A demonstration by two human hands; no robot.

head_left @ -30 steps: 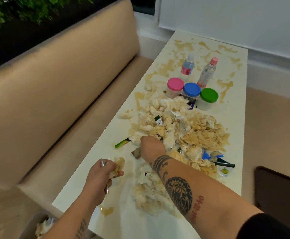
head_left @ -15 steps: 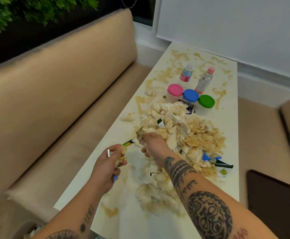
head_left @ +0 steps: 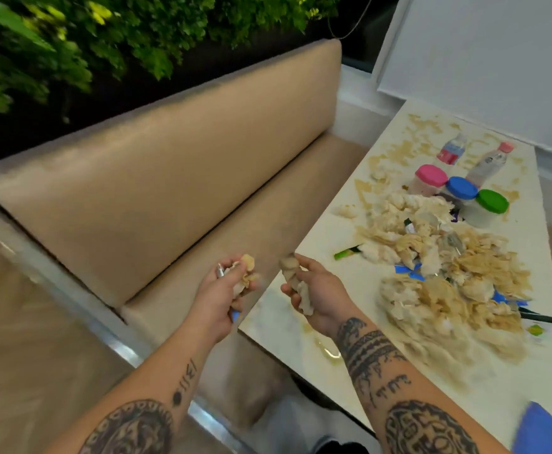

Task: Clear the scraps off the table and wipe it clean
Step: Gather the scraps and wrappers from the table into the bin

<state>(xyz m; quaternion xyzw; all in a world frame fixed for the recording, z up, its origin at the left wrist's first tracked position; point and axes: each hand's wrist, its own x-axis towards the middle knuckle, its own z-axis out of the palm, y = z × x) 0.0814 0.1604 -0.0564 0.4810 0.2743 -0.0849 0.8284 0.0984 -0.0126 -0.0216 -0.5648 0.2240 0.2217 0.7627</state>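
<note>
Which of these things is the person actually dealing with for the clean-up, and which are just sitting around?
Part of the job:
left hand gripping scraps
right hand gripping a wad of tissue
heap of soiled tissues
stained table
green wrapper

Just lying about:
three capped jars
two bottles
beige bench

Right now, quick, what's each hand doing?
Left hand: gripping a bunch of crumpled scraps.
Right hand: gripping a wad of soggy tissue.
</note>
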